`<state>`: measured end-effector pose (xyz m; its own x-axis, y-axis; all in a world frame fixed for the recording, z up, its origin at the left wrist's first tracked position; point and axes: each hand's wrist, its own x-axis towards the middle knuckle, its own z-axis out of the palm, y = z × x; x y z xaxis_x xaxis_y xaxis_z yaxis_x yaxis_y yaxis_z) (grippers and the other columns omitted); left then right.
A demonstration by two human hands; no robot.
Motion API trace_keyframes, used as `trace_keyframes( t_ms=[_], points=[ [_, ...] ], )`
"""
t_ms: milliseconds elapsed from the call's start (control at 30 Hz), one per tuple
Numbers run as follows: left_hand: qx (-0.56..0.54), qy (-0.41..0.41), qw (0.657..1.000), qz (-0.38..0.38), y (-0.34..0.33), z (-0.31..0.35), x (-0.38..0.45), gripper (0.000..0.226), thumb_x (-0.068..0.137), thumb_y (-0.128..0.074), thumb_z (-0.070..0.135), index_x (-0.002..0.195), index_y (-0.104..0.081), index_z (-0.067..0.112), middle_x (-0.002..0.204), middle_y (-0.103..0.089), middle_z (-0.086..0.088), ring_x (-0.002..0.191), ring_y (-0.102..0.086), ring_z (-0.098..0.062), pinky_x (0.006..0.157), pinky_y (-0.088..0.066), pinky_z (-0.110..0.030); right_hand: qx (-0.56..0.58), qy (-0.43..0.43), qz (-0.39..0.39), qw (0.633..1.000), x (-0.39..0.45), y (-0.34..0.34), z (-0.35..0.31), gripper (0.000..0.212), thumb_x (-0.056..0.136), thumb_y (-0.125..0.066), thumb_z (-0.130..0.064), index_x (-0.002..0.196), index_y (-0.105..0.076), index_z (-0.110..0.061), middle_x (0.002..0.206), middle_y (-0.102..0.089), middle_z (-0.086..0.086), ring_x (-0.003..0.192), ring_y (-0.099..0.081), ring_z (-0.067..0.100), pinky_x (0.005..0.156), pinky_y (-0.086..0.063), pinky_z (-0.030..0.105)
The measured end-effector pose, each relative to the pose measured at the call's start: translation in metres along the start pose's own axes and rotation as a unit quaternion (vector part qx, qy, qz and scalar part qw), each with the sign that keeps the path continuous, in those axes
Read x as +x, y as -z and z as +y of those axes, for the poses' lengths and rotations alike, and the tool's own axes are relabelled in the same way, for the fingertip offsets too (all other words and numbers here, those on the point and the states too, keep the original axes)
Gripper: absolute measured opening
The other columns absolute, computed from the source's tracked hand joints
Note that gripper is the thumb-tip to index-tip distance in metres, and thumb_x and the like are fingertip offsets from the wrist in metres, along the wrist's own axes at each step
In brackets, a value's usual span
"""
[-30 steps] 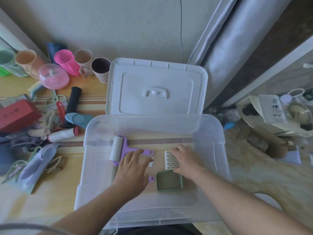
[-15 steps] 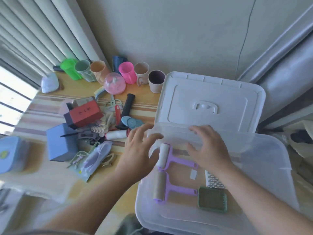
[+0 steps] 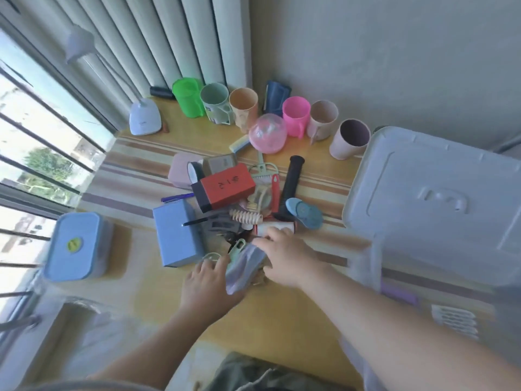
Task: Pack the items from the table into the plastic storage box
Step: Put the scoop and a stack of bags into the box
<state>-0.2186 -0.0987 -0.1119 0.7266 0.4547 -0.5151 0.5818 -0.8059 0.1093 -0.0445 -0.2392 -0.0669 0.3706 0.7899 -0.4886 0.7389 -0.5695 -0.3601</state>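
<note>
Item: clear pouch (image 3: 244, 267), lay lengthwise between both grips; touched by left hand (image 3: 207, 280) and right hand (image 3: 284, 256); clamping indeterminate.

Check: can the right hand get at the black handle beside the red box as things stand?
Probably yes. The right hand lies at the near edge of the pile, and the black handle lies uncovered farther back, with only low clutter between.

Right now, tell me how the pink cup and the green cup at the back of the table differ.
The pink cup is opaque pink and stands right of the middle of the row; the green cup is bright translucent green and stands at the row's left end by the curtain. A clear pink dome overlaps the pink cup's lower left side; nothing covers the green cup. Both stand upright, mouths open, along the wall.
</note>
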Motion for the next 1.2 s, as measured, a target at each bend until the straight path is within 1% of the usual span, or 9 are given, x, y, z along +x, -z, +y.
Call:
trace_keyframes(
  t_ms=[233, 333, 467, 567, 633, 800, 900, 1033, 1200],
  points=[
    [0.026, -0.044, 0.998, -0.033, 0.004, 0.003, 0.014, 0.046, 0.090, -0.052, 0.053, 0.124, -0.045, 0.023, 0.108, -0.069, 0.000, 0.097, -0.068, -0.026, 0.069, -0.040, -0.035, -0.038, -0.044, -0.052, 0.997, 0.024, -0.030, -0.011, 0.079, 0.088, -0.064, -0.010, 0.155, -0.032, -0.039, 0.163, -0.018, 0.002, 0.143, -0.027, 0.035, 0.104, -0.046, 0.049],
    [-0.140, -0.052, 0.988, -0.041, 0.024, -0.004, 0.017, 0.030, 0.089, -0.057, 0.048, 0.104, -0.051, 0.023, 0.089, -0.065, 0.003, 0.082, -0.063, -0.026, 0.062, -0.037, -0.037, -0.043, -0.028, 0.000, 0.999, 0.023, -0.025, -0.012, 0.080, 0.087, -0.069, -0.015, 0.152, -0.031, -0.041, 0.165, -0.014, -0.001, 0.143, -0.024, 0.034, 0.110, -0.041, 0.052],
    [-0.518, -0.005, 0.836, -0.183, 0.068, -0.014, 0.018, 0.032, 0.070, -0.061, 0.032, 0.098, -0.072, 0.020, 0.082, -0.070, 0.001, 0.075, -0.063, -0.023, 0.068, -0.050, -0.039, -0.032, 0.027, 0.092, 0.995, 0.018, -0.016, -0.009, 0.079, 0.078, -0.081, -0.022, 0.145, -0.042, -0.034, 0.156, -0.034, -0.001, 0.139, -0.034, 0.036, 0.108, -0.043, 0.055],
    [-0.614, -0.019, 0.746, -0.258, 0.080, -0.022, 0.020, 0.035, 0.072, -0.058, 0.024, 0.099, -0.073, 0.008, 0.083, -0.065, -0.008, 0.073, -0.056, -0.023, 0.063, -0.043, -0.032, 0.026, 0.076, 0.174, 0.981, 0.011, -0.015, -0.007, 0.062, 0.080, -0.081, -0.035, 0.136, -0.057, -0.025, 0.138, -0.057, -0.003, 0.124, -0.052, 0.034, 0.098, -0.050, 0.050],
    [-0.601, -0.013, 0.768, -0.221, 0.079, -0.024, 0.023, 0.027, 0.084, -0.056, 0.032, 0.095, -0.075, 0.016, 0.086, -0.069, -0.005, 0.078, -0.060, -0.023, 0.069, -0.045, -0.034, 0.036, 0.068, 0.206, 0.976, 0.005, -0.016, -0.007, 0.050, 0.081, -0.074, -0.046, 0.126, -0.065, -0.025, 0.118, -0.068, -0.005, 0.111, -0.059, 0.031, 0.088, -0.054, 0.047],
    [-0.264, -0.087, 0.961, 0.004, 0.032, -0.041, 0.037, 0.028, 0.100, -0.055, 0.040, 0.124, -0.064, 0.029, 0.118, -0.060, 0.007, 0.106, -0.061, -0.015, 0.093, -0.050, -0.035, 0.039, -0.044, 0.220, 0.974, -0.019, -0.032, 0.014, 0.030, 0.068, -0.081, -0.026, 0.096, -0.070, -0.025, 0.088, -0.067, -0.010, 0.086, -0.053, 0.026, 0.071, -0.054, 0.043],
    [-0.096, -0.151, 0.984, -0.018, -0.001, -0.043, 0.026, 0.081, 0.081, -0.056, 0.059, 0.154, -0.035, 0.030, 0.151, -0.034, 0.000, 0.138, -0.041, -0.028, 0.113, -0.038, -0.039, 0.057, -0.115, 0.231, 0.964, -0.037, -0.036, 0.023, 0.027, 0.065, -0.080, -0.023, 0.088, -0.066, -0.026, 0.088, -0.065, -0.011, 0.086, -0.053, 0.026, 0.067, -0.050, 0.038],
    [0.050, -0.057, 0.995, -0.062, -0.025, -0.028, 0.014, 0.133, 0.063, -0.057, 0.088, 0.156, 0.025, 0.039, 0.166, 0.014, -0.011, 0.151, -0.008, -0.041, 0.122, -0.014, -0.053, 0.070, -0.141, 0.232, 0.960, -0.049, -0.042, 0.025, 0.026, 0.065, -0.077, -0.021, 0.088, -0.067, -0.025, 0.085, -0.064, -0.010, 0.086, -0.054, 0.028, 0.068, -0.051, 0.039],
    [0.078, -0.026, 0.996, -0.023, -0.029, -0.014, 0.018, 0.128, 0.071, -0.058, 0.079, 0.151, 0.033, 0.039, 0.162, -0.006, -0.016, 0.144, -0.021, -0.038, 0.119, -0.020, -0.048, 0.080, -0.123, 0.256, 0.956, -0.057, -0.047, 0.019, 0.027, 0.064, -0.078, -0.021, 0.087, -0.065, -0.024, 0.083, -0.063, -0.011, 0.082, -0.054, 0.027, 0.069, -0.051, 0.040]
  ],
)
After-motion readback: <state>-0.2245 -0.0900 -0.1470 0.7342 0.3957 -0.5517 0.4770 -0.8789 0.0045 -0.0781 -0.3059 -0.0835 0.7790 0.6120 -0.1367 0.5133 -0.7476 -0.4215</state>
